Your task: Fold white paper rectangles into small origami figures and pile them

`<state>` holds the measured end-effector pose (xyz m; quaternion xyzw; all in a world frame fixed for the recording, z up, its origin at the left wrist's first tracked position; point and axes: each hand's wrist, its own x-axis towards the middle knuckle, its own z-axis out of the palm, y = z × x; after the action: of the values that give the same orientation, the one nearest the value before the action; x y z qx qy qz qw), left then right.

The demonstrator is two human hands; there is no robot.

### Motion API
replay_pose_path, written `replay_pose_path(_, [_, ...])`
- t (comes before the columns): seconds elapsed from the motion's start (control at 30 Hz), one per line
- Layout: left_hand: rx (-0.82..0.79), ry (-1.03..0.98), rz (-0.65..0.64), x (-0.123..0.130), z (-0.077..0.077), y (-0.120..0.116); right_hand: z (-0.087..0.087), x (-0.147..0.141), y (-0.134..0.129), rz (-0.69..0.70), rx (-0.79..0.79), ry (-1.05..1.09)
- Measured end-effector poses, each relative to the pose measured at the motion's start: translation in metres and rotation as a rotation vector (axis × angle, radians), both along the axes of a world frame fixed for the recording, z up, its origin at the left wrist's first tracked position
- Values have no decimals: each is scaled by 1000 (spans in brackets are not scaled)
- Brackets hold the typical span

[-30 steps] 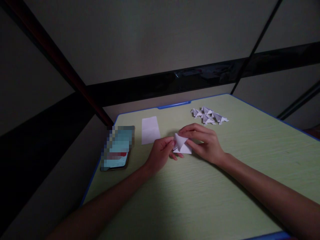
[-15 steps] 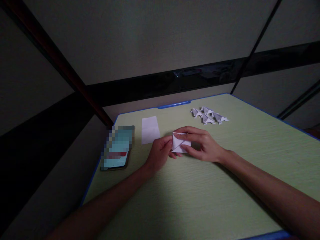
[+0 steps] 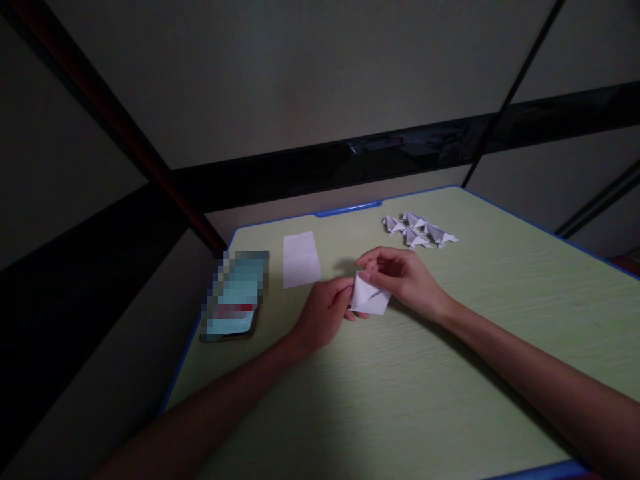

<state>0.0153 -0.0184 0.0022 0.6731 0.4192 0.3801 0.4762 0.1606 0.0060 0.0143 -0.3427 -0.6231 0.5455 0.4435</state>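
A small folded white paper [image 3: 371,297] is held between both hands over the table. My left hand [image 3: 326,308] grips its left edge, with some fingertips showing beneath it. My right hand [image 3: 407,277] pinches the paper's upper edge between thumb and fingers. A diagonal fold crosses the paper, and its lower right corner sticks out below my right hand. Left of the hands, a flat white sheet [image 3: 301,260] lies on the table. Several folded white paper figures [image 3: 417,230] sit together beyond my right hand.
A phone [image 3: 235,293], partly blurred out, lies near the left edge of the light green table [image 3: 350,400]. The table has a blue rim, with a blue strip [image 3: 349,209] at the far edge. Behind it stands a panelled wall [image 3: 310,80].
The folded paper has shifted slightly right and tilted. My right hand has moved from lying across the paper to pinching its upper edge. My left hand has moved a little right with it.
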Motion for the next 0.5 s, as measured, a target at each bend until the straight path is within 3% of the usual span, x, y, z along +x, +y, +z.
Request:
replay_pose_path(0.13, [-13, 10, 4, 0, 1, 0, 0, 1, -1, 63, 8, -112])
replay_pose_path(0.33, [-52, -44, 27, 0, 0, 2, -8, 3, 4, -42, 92, -248])
replay_pose_path(0.5, [-80, -86, 55, -1, -2, 5, -9, 4, 8, -42, 122, -281])
